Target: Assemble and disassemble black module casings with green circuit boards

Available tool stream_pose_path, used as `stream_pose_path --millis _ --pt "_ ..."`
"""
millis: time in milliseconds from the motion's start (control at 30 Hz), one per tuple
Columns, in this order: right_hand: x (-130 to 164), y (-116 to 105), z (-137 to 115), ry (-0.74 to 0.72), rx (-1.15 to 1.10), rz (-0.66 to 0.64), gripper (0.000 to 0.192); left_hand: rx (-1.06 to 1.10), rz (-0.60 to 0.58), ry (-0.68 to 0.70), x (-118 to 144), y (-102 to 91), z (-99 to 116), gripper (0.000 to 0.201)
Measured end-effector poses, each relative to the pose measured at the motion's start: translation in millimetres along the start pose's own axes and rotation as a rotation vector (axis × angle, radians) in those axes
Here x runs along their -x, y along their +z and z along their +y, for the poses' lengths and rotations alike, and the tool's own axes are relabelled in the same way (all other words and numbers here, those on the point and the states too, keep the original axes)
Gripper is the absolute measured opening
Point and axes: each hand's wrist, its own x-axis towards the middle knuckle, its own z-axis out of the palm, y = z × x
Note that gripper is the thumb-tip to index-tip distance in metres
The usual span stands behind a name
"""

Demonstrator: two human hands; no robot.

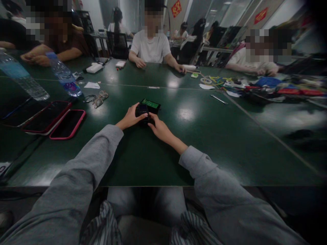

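Both hands meet over a small black device [142, 109] with a squared body, its exact kind hard to make out. My left hand [130, 117] is closed around its left side, thumb across the near face. From the right, my right hand [161, 128] grips its lower right edge between thumb and fingers; part of that grip is hidden. Directly behind the device lies a green circuit board [151, 102] in a dark frame, partly covered by the device and the hands.
Phones, including a pink-edged phone [68, 124], lie at left near a water bottle [63, 76]. Eyeglasses [100, 99] rest beyond. A metal wrench-like tool [219, 99] and piled cables [217, 81] lie at right. A person [150, 46] sits opposite; others sit around.
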Motion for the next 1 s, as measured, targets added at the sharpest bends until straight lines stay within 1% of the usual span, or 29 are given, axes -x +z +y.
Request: stream_pose_path --millis 67,133,200,333,467,533,667,767,900,1000 --pt "0 0 -1 0.008 0.04 -0.007 0.051 0.019 0.011 -0.002 -2 2.3 -2 0.103" --pt "-1 0 -2 -0.007 0.054 -0.014 0.049 0.086 0.014 0.005 -4 7.3 -5 0.106" --pt "-1 -1 -2 -0.027 0.053 -0.015 0.05 0.152 0.04 -0.014 -5 14.3 -7 0.102" --pt "-1 -1 1 -0.066 0.061 -0.019 0.053 0.202 0.137 -0.076 -4 26.7 -6 0.094" --pt "-1 -1 1 -0.092 0.077 -0.02 0.055 0.214 0.195 -0.1 -1 29.0 -1 0.089" --pt "-1 -2 0 -0.091 0.072 -0.016 0.055 0.236 0.208 -0.092 -1 27.7 1 0.083" --pt "0 -2 -1 -0.104 0.099 -0.001 0.059 0.282 0.255 -0.038 0 25.0 4 0.061" --pt "0 -1 2 -0.094 0.154 0.023 0.065 0.245 0.274 0.029 2 23.5 7 0.05" --pt "-2 1 6 -0.075 0.174 0.044 0.067 0.198 0.231 0.118 5 20.9 15 0.054" --pt "-3 0 6 -0.079 0.149 0.065 0.064 0.203 0.239 0.187 7 18.5 22 0.061"
